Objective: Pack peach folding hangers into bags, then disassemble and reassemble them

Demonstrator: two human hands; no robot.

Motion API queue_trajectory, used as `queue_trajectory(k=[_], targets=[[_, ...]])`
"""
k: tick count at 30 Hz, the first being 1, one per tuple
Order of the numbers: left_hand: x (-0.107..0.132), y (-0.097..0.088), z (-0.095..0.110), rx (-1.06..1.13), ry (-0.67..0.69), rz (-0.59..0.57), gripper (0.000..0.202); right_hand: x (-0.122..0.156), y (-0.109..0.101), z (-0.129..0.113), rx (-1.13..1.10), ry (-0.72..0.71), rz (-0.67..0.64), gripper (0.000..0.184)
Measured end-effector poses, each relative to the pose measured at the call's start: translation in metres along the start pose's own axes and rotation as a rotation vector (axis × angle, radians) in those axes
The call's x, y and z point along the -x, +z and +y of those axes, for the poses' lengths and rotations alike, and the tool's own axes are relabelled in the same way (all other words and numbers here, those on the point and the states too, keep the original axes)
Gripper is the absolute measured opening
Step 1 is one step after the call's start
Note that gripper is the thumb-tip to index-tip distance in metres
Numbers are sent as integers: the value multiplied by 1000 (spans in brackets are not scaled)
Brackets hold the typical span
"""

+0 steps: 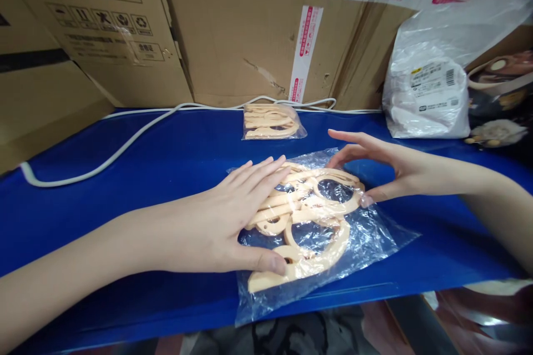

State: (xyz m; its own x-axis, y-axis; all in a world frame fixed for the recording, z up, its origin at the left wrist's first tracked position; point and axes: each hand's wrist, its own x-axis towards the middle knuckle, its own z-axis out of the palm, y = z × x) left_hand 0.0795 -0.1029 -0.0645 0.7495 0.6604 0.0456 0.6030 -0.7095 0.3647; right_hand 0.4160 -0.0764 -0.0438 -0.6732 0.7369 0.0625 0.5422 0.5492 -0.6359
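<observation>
A clear plastic bag (366,238) lies flat on the blue surface, with several pale wooden curved pieces (339,236) inside it. Some pieces form rings and others look like bars with small holes. My left hand (220,222) rests on the left side of the bag, fingers stretched out over the pieces and thumb at the lower left. At the bag's right edge is my right hand (375,163), its thumb and fingers spread apart around the corner of the pieces. The thumb touches the plastic; nothing is gripped firmly between the fingers.
Behind the bag lies a smaller clear packet of similar wooden pieces (270,122). A white cable (137,136) runs along the back and left. Cardboard boxes (241,39) wall off the rear. A white plastic package (428,89) with a label stands at the back right.
</observation>
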Motion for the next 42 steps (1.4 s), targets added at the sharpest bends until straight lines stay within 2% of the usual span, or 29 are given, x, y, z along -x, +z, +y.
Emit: queue_trajectory(k=[4,8,10,16,26,33,37,42], targets=[[-2,0,1,11,-60,8,95,-6,10,-4,-77,-14,54,95],[-5,1,-3,3,2,30,91,-17,32,-7,-181,-57,130,90],[-8,1,-4,12,38,38,89,-20,36,-5,-225,-67,134,88],[-13,-3,-7,23,51,26,78,-21,28,6,-330,8,103,83],[-14,-1,-7,18,68,6,75,-23,42,3,-264,-125,180,73],[-12,1,-5,-40,56,3,73,-25,39,-2,-251,-34,233,69],[-13,1,-4,-70,82,-9,71,-25,42,-5,-226,-36,244,68],[-15,-4,-6,-96,105,-60,69,-21,26,8,-125,-10,211,67]])
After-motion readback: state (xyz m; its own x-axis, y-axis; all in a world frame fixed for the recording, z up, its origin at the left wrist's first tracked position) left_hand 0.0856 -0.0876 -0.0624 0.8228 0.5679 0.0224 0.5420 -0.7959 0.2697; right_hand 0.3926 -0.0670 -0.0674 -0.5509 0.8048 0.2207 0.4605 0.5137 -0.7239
